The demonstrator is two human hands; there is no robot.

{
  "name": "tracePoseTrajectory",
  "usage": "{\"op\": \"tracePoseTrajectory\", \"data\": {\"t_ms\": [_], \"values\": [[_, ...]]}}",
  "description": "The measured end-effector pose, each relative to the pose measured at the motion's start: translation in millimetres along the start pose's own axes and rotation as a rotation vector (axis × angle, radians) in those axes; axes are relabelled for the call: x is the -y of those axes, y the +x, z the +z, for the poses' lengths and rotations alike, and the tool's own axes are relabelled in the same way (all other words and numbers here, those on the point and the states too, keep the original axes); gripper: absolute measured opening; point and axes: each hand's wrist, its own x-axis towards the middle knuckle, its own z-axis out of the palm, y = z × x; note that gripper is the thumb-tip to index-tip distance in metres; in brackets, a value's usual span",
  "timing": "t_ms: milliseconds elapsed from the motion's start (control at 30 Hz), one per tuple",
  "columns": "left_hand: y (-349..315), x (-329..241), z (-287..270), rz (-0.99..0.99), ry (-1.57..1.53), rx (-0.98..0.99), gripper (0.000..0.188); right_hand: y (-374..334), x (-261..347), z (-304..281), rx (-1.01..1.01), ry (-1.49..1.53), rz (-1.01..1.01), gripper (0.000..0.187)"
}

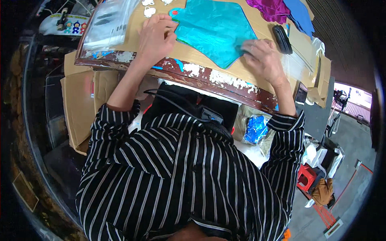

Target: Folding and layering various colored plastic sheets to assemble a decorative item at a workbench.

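A shiny teal piece of fabric [215, 30] lies flat on the cardboard-covered table, its lower corner pointing at the front edge. A small rounded tab with a red dot [175, 13] sticks out at its upper left. My left hand [156, 42] is at the fabric's left edge, thumb and fingers closed on the border just below the tab. Over on the lower right edge is my right hand [263, 58], its fingers curled and smeared by motion. Whether those fingers grip the fabric cannot be made out.
Clear plastic bags [107, 30] lie at the table's left, near small white pieces [149, 12]. Purple cloth [270, 9], blue cloth [299, 18] and a black case [282, 40] are at the right. A phone [300, 94] rests by the right corner. Cardboard boxes [80, 108] flank the table.
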Motion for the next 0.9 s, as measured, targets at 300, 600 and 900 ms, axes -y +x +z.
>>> {"op": "tracePoseTrajectory", "data": {"t_ms": [300, 600, 900], "values": [[17.3, -31.9, -14.0, 0.503, 0.170, 0.312, 0.026, 23.3, -76.3, 28.3, -0.205, -0.015, 0.477, 0.030], [25.8, -32.9, -12.5, 0.612, 0.186, 0.375, 0.025, 65.5, -105.8, 53.0, -0.091, 0.172, 0.615, 0.027], [29.7, -29.9, -4.3, 0.642, 0.133, 0.346, 0.015, 72.2, -89.7, 43.8, -0.086, 0.113, 0.604, 0.024]]}}
